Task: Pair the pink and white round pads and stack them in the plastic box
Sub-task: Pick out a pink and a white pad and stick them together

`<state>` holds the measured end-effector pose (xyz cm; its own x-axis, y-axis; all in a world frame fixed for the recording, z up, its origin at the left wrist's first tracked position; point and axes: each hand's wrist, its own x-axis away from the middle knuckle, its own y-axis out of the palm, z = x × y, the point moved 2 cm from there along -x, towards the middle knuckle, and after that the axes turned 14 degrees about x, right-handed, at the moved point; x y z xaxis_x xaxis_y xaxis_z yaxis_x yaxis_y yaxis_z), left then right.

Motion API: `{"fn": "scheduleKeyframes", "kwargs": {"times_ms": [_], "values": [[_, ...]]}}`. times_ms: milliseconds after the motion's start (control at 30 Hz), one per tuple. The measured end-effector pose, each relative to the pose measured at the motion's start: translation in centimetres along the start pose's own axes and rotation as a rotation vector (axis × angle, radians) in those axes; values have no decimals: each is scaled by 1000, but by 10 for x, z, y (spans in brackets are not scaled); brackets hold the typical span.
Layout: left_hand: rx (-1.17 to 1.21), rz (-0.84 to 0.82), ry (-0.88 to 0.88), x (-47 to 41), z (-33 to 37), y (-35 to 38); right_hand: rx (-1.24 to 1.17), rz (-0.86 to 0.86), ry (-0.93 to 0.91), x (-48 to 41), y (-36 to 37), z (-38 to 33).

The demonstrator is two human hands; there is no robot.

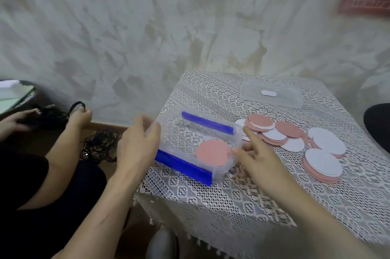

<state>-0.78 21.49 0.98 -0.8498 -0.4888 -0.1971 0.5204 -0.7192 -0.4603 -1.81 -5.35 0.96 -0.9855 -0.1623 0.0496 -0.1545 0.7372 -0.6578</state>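
A clear plastic box (237,132) with two blue clip handles stands on the lace-covered table, near its left edge. A pink round pad (213,153) lies inside it at the right end. My left hand (138,142) holds the box's left wall, thumb over the rim. My right hand (256,157) is at the box's right end, fingers relaxed, index finger stretched toward the pads. Pink and white round pads (274,132) lie in a loose heap right of the box. Two small stacks with white faces up (322,161) sit farther right.
The clear box lid (272,94) lies at the back of the table (232,201). Left of the table another person's hands (80,115) handle black cables over the floor. A dark object (379,123) is at the right edge. The textured wall is close behind.
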Motion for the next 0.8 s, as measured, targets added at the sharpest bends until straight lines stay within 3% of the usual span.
{"fn": "scheduleKeyframes", "kwargs": {"times_ms": [200, 600, 800], "values": [[-94, -85, 86, -5, -6, -3, -35, 71, -2, -54, -8, 1], [-322, -148, 190, -10, 4, -8, 517, 53, -106, -41, -11, -9], [-504, -34, 331, -7, 34, -10, 871, 136, -236, -41, -35, -21]]}}
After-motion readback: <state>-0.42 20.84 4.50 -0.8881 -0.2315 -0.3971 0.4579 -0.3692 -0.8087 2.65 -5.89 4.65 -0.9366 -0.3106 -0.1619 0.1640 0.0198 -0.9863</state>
